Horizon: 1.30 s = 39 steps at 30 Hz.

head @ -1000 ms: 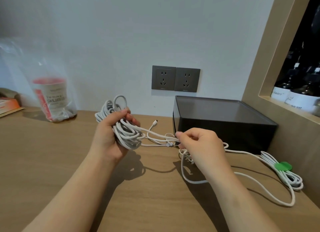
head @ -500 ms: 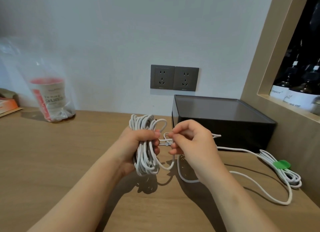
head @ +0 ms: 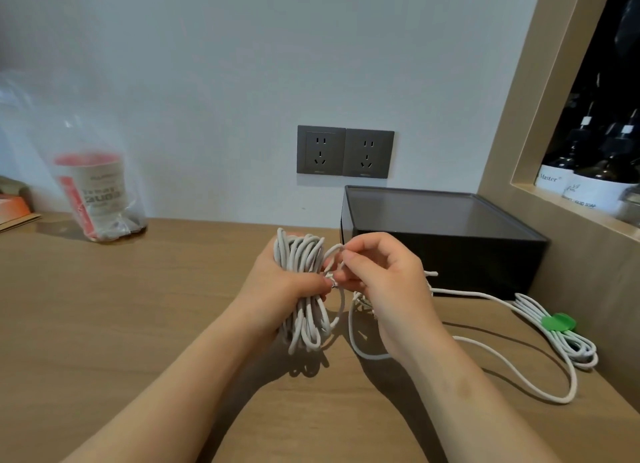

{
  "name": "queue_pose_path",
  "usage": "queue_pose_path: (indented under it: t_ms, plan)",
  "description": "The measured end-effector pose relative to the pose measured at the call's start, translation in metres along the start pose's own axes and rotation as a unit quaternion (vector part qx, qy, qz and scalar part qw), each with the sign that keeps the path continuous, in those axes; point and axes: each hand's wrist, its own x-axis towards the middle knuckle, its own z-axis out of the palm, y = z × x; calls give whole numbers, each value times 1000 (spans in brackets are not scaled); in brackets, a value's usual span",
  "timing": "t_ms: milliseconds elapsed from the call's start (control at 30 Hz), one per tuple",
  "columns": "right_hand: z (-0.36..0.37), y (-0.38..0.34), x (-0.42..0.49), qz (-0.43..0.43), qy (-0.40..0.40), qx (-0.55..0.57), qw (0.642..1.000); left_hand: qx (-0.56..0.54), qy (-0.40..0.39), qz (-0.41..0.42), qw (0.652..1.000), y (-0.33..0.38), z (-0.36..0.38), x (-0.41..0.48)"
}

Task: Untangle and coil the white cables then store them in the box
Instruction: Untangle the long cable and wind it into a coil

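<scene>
- Nearest the camera: L hand [head: 284, 284] grips the white cable bundle [head: 304, 327] round its middle, fingers curled tight. Bundle's long axis runs 12–6, w/ loops sticking out above and below the fist.
- R hand [head: 388, 282] sits just at 3 o'clock of the bundle, its grip pinched on a small loop of the same cable at the bundle's waist. Fingertips of both hands all but touch. R hand is nearer the free strand, so the next wrap or tuck looks like its job.
- Loose strand [head: 512, 381] trails from under R hand across the desk [head: 138, 324] toward 4 o'clock, to a second coil [head: 578, 350] held by a green tie [head: 557, 323].
- Black box [head: 446, 241] stands near, at 1 o'clock of the hands. Its top looks covered, and no cable shows in it yet.
- Farthest: twin wall sockets [head: 345, 152] at 12; plastic bag w/ cup [head: 93, 192] at 10.
- Vs 1 s ago: hands were apart w/ a strand stretched between them. L hand has since brought the bundle toward 3 o'clock to meet R hand, and the slack is taken up.
</scene>
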Motion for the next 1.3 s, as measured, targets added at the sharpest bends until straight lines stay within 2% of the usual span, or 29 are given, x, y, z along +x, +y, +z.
queue_pose_path:
  t_ms: [167, 233, 433, 667, 733, 833, 900, 1100, 1300]
  plan:
    - [-9, -3, 5, -31, -27, -124, 991, 6, -17, 4, 1000, 1, -1, -1]
    - [-11, -4, 5, -31, -44, -132, 990, 2, -8, 13, 1000, 1, -1, -2]
    - [-9, -6, 3, 4, -42, -32, 999, -23, 41, 35, 998, -1, 3, -1]
    - [-8, -10, 1, 39, -55, 67, 995, -45, 38, 31, 998, 1, 2, -2]
    - [-8, -11, 0, 12, -61, 37, 997, -51, 31, 25, 998, 2, 1, -2]
    - [-11, -10, -1, -77, -51, -85, 992, -62, 8, 1, 998, 3, 0, -3]
    - [-13, -9, 1, -112, -47, -123, 985, -67, -13, -19, 997, 5, 1, -5]
    - [-11, 0, 4, -159, -26, -149, 976, -115, -80, -67, 988, 11, 6, -12]
    - [-9, 3, 4, -164, -25, -139, 976, -57, -93, -45, 993, 14, 5, -11]
